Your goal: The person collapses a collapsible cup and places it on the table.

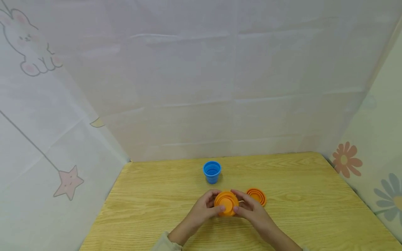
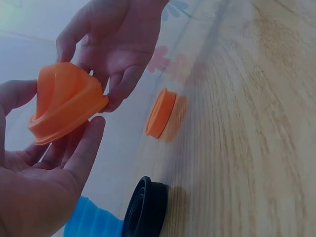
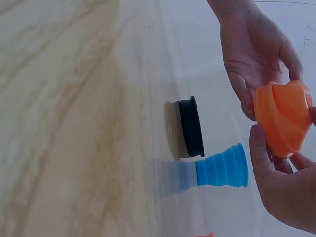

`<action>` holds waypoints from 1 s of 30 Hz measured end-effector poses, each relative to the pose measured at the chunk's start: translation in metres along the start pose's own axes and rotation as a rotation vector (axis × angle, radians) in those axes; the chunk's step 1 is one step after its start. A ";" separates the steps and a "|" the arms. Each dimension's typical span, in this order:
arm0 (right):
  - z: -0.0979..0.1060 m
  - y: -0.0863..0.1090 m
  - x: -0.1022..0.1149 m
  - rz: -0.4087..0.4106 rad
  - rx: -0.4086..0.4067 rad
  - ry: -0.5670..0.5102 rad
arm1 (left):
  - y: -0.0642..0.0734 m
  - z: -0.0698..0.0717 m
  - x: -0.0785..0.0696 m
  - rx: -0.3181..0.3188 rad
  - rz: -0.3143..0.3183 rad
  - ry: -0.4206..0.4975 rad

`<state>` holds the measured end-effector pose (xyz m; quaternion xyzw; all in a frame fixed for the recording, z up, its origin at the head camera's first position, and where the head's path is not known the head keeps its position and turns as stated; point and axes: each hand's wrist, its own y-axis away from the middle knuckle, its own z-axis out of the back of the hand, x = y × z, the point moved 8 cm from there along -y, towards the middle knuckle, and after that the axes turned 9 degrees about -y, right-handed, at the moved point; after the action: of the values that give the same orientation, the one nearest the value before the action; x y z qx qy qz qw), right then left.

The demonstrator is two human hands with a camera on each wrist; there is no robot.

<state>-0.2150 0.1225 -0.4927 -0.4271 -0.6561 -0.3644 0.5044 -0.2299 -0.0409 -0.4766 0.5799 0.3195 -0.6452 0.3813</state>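
Both hands hold an orange collapsible cup [image 1: 226,204] above the table, its round base facing the head camera. In the left wrist view its soft wall is partly folded and skewed over the wider rim. My left hand [image 1: 201,208] grips its left side, thumb on the base side and fingers round the rim. From the right, my right hand [image 1: 255,212] pinches it with the thumb in front and fingers behind. A blue collapsible cup [image 1: 212,172] stands upright and extended beyond the hands. Right of them lies a flat orange ringed piece [image 1: 256,197], partly behind the right hand.
A black flat round piece [image 3: 191,127] rests on the table near the blue cup; the hands hide it in the head view. The wood-grained table [image 1: 150,202] meets pale printed cloth walls [image 1: 188,87] at the back and sides.
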 end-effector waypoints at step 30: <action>-0.002 0.005 0.009 0.073 -0.054 -0.002 | -0.002 0.003 -0.008 -0.037 -0.118 -0.010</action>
<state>-0.2107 0.1246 -0.4835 -0.4648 -0.6304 -0.3627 0.5049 -0.2329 -0.0415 -0.4680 0.5496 0.3629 -0.6634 0.3550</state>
